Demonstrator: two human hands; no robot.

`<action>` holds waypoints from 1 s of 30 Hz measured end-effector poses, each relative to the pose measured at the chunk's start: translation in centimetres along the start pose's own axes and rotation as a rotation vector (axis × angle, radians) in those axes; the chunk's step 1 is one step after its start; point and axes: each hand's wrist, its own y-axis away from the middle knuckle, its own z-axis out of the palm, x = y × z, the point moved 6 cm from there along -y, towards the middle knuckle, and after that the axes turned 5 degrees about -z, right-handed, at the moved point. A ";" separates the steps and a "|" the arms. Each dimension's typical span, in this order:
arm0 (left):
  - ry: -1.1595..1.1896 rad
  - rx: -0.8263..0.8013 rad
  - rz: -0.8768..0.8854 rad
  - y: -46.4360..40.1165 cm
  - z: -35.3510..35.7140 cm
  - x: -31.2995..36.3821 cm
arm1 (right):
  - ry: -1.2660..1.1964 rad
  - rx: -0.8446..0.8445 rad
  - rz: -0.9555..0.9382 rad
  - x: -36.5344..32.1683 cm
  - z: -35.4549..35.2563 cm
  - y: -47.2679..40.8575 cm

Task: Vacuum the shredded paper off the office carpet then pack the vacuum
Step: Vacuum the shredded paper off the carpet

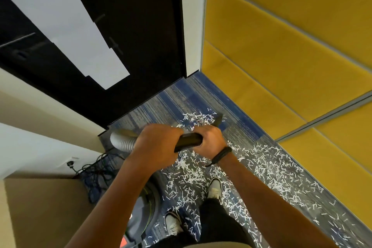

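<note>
Far L: tangled cord by the wall. Grey hose runs into my left hand, closed round the hose end. Vacuum body sits on the floor by my L foot. Right hand gripping black wand; nozzle down among shredded paper. Carpet ahead partly clear; shreds thick underfoot and R along the yellow panel. I'd keep nozzle flat, slow overlapping strokes, work corner outward, w/o stepping on shreds.
</note>
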 end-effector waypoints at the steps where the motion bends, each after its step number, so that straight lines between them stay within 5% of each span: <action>1: 0.014 -0.003 0.004 0.1 0.2 -0.1 | 0.006 0.010 -0.002 -0.1 0.1 0.3; 30: -0.043 0.056 -0.152 2.5 0.8 -4.5 | -0.020 -0.200 -0.069 -2.4 5.6 -3.5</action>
